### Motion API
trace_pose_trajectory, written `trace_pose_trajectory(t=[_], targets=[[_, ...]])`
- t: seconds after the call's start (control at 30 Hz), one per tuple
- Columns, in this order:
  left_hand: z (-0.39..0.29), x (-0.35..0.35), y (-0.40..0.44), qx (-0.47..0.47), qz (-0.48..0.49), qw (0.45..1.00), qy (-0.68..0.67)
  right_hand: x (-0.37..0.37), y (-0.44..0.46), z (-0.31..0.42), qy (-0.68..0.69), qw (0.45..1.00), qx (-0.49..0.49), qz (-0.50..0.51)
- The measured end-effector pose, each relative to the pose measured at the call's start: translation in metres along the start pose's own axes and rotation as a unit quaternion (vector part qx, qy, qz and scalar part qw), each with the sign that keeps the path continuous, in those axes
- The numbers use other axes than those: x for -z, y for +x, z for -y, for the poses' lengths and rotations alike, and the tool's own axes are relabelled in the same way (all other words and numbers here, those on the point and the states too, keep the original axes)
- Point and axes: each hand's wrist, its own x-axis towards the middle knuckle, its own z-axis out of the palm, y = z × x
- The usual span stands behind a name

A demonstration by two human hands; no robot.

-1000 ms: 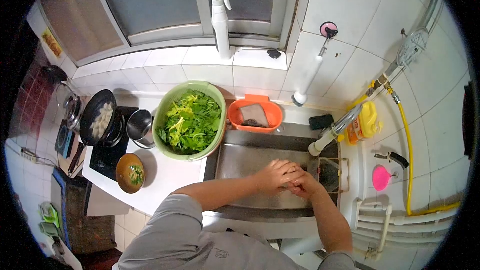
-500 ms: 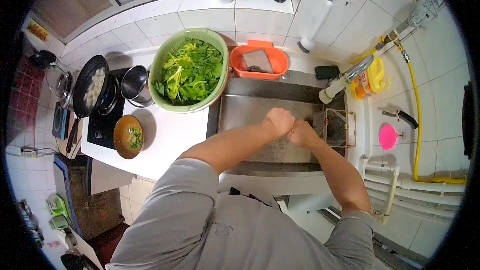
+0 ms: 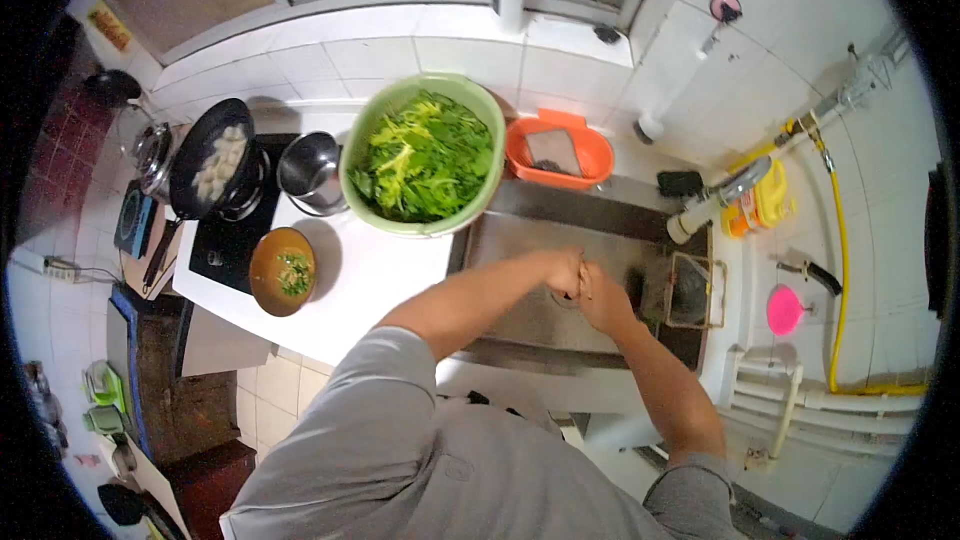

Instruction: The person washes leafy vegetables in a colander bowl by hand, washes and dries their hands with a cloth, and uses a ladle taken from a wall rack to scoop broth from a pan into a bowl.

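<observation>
Over the metal sink (image 3: 520,325), my left hand (image 3: 562,272) and my right hand (image 3: 603,300) touch each other, both with curled fingers. What they hold between them, if anything, is hidden. To the left of the sink stands a green basket (image 3: 350,175) full of leafy greens (image 3: 425,160). An orange basin (image 3: 590,155) with a grayish cloth (image 3: 553,150) sits behind the sink. The faucet (image 3: 705,212) reaches in over the sink's right side.
A black pan (image 3: 185,165) with pale pieces rests on the stove at the left. Near it are a metal pot (image 3: 310,175) and a brown bowl (image 3: 268,285) with chopped greens. A yellow bottle (image 3: 772,198) stands behind the faucet.
My hands were clasped with fingers overlapping; they now meet with curled fingers. The view has shifted, and the counter items appear farther right than half a second ago.
</observation>
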Motion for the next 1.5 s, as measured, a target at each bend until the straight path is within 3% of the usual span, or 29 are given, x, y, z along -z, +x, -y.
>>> trace_pose_trajectory(t=[0.03, 0.07, 0.1, 0.13, 0.17, 0.23, 0.27, 0.37, 0.47, 0.57, 0.67, 0.77, 0.87, 0.97, 1.03, 1.17, 1.27, 1.43, 1.5], targets=[[0.000, -0.015, -0.006, -0.022, -0.135, 0.991, 0.006, -0.005, 0.000, -0.006, 0.008, 1.000, 0.027, -0.012], [0.000, -0.018, -0.019, -0.107, -0.226, 0.967, 0.045, -0.008, 0.001, -0.010, 0.017, 0.998, 0.055, -0.023], [0.000, -0.020, -0.032, -0.181, -0.321, 0.925, 0.097, -0.009, 0.002, -0.009, 0.204, 0.974, -0.100, -0.003], [-0.005, -0.017, -0.047, -0.312, -0.362, 0.860, 0.180, -0.007, 0.003, -0.007, 0.378, 0.891, -0.250, 0.021], [-0.003, -0.024, -0.055, -0.304, -0.372, 0.861, 0.167, -0.004, 0.003, -0.004, 0.528, 0.755, -0.386, 0.047], [-0.007, -0.033, -0.068, -0.291, -0.391, 0.862, 0.137, -0.001, 0.002, 0.003, 0.576, 0.701, -0.404, 0.111], [-0.007, -0.026, -0.072, -0.254, -0.344, 0.893, 0.143, 0.002, 0.002, 0.007, 0.597, 0.672, -0.414, 0.142], [-0.016, -0.009, -0.086, -0.143, -0.217, 0.954, 0.151, 0.016, 0.006, 0.019, 0.542, 0.706, -0.332, 0.312], [-0.008, -0.012, -0.076, -0.075, -0.164, 0.966, 0.186, 0.017, 0.017, 0.031, 0.409, 0.776, -0.305, 0.369], [-0.012, -0.008, -0.095, -0.069, -0.170, 0.953, 0.242, 0.018, 0.022, 0.086, 0.148, 0.908, -0.298, 0.255], [-0.004, -0.004, -0.109, -0.097, -0.173, 0.954, 0.224, -0.006, 0.014, 0.077, 0.060, 0.974, -0.134, 0.172], [0.003, 0.001, -0.119, -0.115, -0.184, 0.959, 0.184, -0.004, 0.019, 0.106, -0.090, 0.979, -0.099, 0.152], [0.004, 0.007, -0.134, -0.095, -0.176, 0.971, 0.130, 0.009, 0.023, 0.153, -0.134, 0.975, -0.116, 0.133], [0.014, 0.007, -0.136, -0.062, -0.148, 0.986, 0.046, -0.010, 0.031, 0.137, -0.274, 0.940, -0.096, 0.179], [0.014, 0.012, -0.148, -0.037, -0.157, 0.987, -0.018, -0.018, 0.034, 0.133, -0.288, 0.939, -0.089, 0.166], [0.057, -0.010, -0.101, -0.115, -0.191, 0.972, -0.080, -0.029, 0.042, 0.116, -0.238, 0.959, -0.069, 0.138], [0.060, -0.008, -0.105, -0.120, -0.186, 0.966, -0.134, -0.025, 0.052, 0.123, -0.250, 0.941, -0.093, 0.208], [0.019, 0.022, -0.159, -0.116, -0.174, 0.956, -0.207, -0.018, 0.051, 0.116, -0.135, 0.982, -0.020, 0.133], [0.037, 0.007, -0.129, -0.126, -0.174, 0.948, -0.236, -0.016, 0.051, 0.114, -0.118, 0.987, 0.019, 0.105]])
